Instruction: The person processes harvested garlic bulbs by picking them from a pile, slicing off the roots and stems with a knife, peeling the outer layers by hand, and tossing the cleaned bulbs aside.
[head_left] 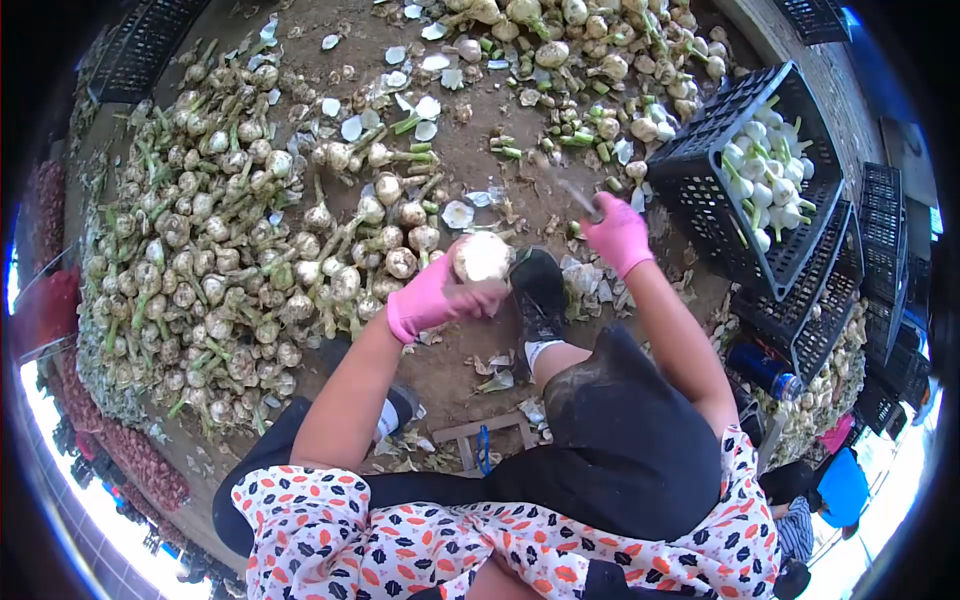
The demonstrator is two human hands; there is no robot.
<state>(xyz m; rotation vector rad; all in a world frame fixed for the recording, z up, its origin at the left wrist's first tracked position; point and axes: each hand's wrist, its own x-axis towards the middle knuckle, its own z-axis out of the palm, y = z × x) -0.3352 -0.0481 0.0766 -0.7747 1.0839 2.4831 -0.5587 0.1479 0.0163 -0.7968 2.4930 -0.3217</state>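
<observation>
My left hand (447,296), in a pink glove, is closed around a garlic bulb (482,258) whose bright, pale face is turned up. To its right, my pink-gloved right hand (617,234) grips a knife (582,199); the blade is smeared by motion and points up and left, apart from the bulb. Just left of my left hand lie several untrimmed garlic bulbs (400,262) with stalks. A big heap of garlic (200,250) with long green stems spreads farther left. Cut stalks and white peelings (457,214) litter the dirt floor between my hands and beyond.
A tilted black crate (700,215) with trimmed garlic (770,170) stands at the right, with more black crates (884,230) behind it. Another garlic pile (600,50) lies at the top. A blue can (785,384) is near my right knee. A person in blue (842,490) is at lower right.
</observation>
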